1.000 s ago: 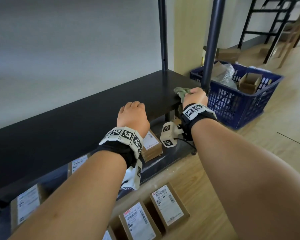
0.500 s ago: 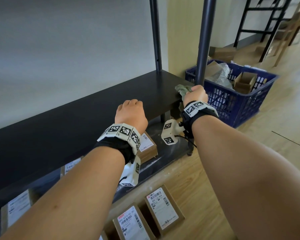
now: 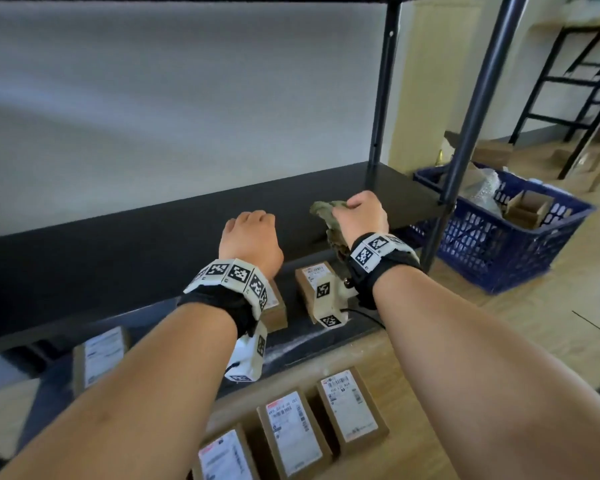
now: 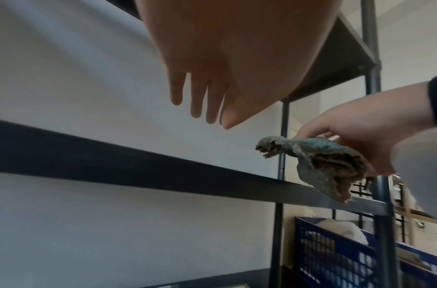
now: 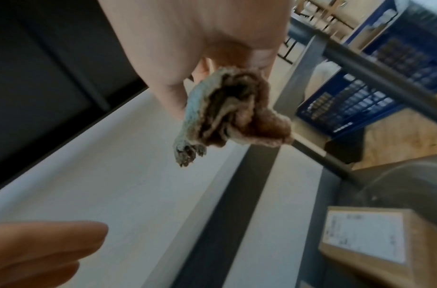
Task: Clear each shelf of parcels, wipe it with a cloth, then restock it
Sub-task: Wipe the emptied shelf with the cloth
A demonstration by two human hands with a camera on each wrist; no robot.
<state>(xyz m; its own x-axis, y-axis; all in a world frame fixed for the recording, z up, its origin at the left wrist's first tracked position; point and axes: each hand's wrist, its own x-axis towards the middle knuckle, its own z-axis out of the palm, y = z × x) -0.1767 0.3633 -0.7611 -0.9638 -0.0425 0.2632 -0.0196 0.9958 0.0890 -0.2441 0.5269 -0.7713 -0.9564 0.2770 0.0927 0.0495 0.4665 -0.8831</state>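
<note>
1. Grey-green, bunched terry cloth [image 4: 320, 165] hangs pinched in the right hand [image 3: 361, 216], lifted above the bare black shelf board [image 3: 118, 258], likely ready for wiping.
2. Left hand [image 3: 250, 242] hovers alongside, fingers [image 4: 197, 97] straight, holding nothing.
3. Brown cardboard parcels [image 3: 352, 410] wait on the wooden floor [image 3: 534, 323], presumably for restocking.

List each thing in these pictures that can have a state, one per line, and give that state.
Cloth: bunched, held above the shelf.
Right hand: grips the cloth.
Left hand: fingers straight, holds nothing.
Middle shelf: bare of parcels.
Parcels on the floor: flat, labels up.
Parcels on the bottom shelf: in place, labels up.
Blue crate: holds packaging and an open box.
</note>
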